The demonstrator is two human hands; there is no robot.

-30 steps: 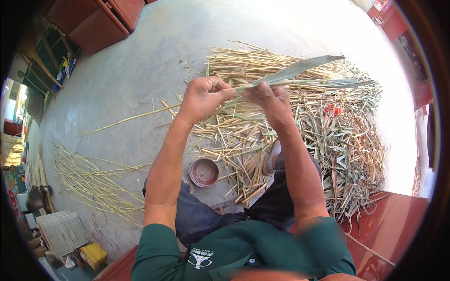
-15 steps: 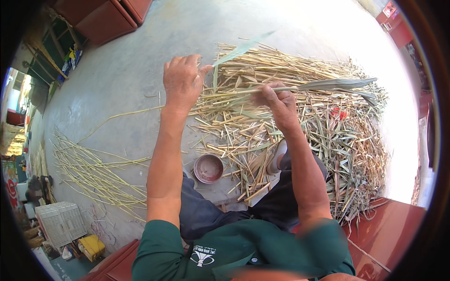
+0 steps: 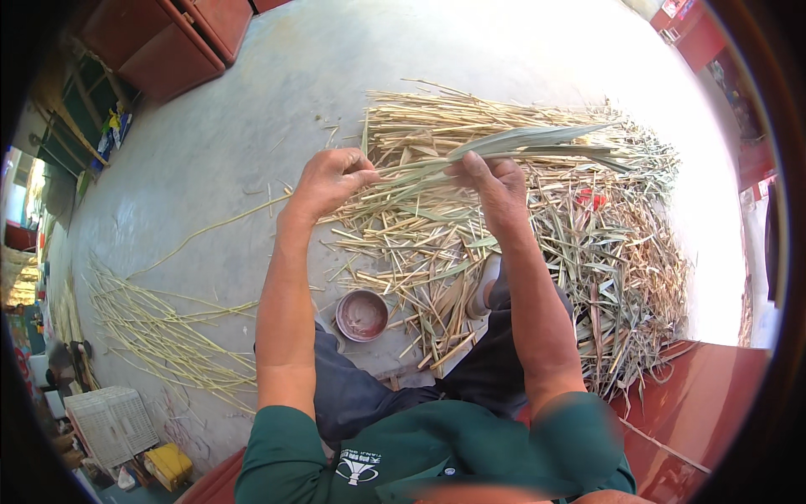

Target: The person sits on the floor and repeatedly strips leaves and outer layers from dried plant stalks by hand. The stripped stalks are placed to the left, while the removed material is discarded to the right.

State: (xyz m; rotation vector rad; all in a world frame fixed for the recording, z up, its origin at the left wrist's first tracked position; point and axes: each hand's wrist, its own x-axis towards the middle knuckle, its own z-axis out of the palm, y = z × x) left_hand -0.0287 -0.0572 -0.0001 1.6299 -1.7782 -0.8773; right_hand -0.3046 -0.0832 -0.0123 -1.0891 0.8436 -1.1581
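A long pale-green reed stalk [image 3: 210, 226] stretches from the floor at the left up to my hands. My left hand [image 3: 330, 182] is closed in a pinch around it. To the right, my right hand [image 3: 497, 189] grips the same stalk near its leafy end, thumb on top. Long grey-green leaves [image 3: 546, 138] fan out to the right past that hand. Behind and below the hands lies a large heap of dry, straw-coloured stalks [image 3: 478, 115], partly covered by the leaves.
A small reddish-brown bowl [image 3: 362, 316] stands between my feet. Thin bare stalks [image 3: 168, 319] are spread on the concrete floor at the left. Leafy scraps [image 3: 621, 286] are piled at the right. Dark red furniture [image 3: 164, 50] stands far left, and a white crate [image 3: 112, 424] near left.
My left hand has come down toward the stalk, and the leaf it held up now lies to the right with the others. My right hand has shifted slightly left along the view.
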